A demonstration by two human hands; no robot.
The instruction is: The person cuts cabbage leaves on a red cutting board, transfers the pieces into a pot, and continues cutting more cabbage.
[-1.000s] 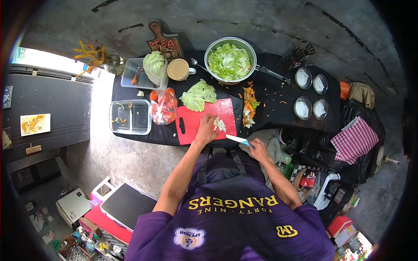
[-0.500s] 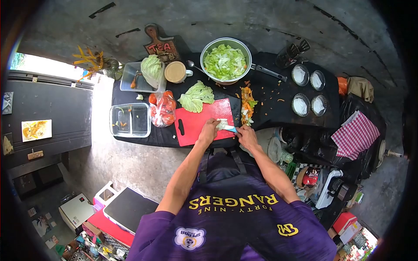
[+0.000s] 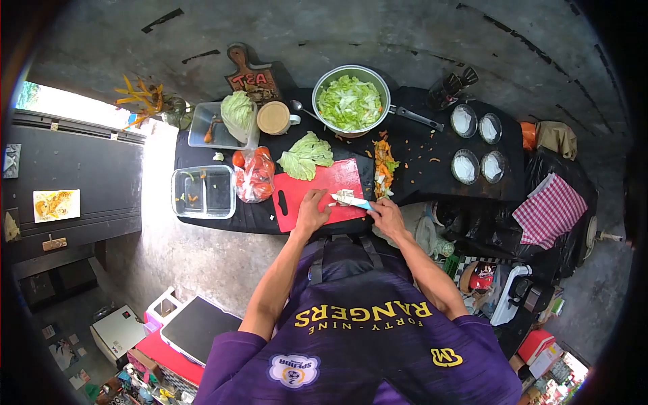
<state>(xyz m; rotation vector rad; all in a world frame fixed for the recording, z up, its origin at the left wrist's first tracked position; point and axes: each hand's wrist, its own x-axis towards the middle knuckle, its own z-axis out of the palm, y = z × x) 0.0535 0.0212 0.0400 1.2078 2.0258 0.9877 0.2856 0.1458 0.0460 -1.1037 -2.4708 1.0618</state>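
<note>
My right hand (image 3: 387, 216) is closed on a knife (image 3: 362, 204) with a blue handle and a pale blade, which points left over the red cutting board (image 3: 297, 181). Small pale chopped pieces (image 3: 345, 194) lie against the blade. At the board's near side is my left hand (image 3: 313, 211), its thumb and fingers apart, just left of the knife tip, and I see nothing in it. A large green cabbage leaf (image 3: 306, 155) overlaps the board's far edge. Right of the board runs a strip of orange and green vegetable scraps (image 3: 383, 167).
A pan (image 3: 350, 70) of chopped greens stands behind the board, its handle pointing right. To the left are bagged tomatoes (image 3: 253, 177), a clear container (image 3: 174, 196), a tub with cabbage (image 3: 238, 116) and a lidded mug (image 3: 273, 118). Several small glass bowls (image 3: 464, 166) sit at right.
My left hand has moved left and down, away from the chopped pieces. The knife has shifted left, its blade now lying across the pieces.
</note>
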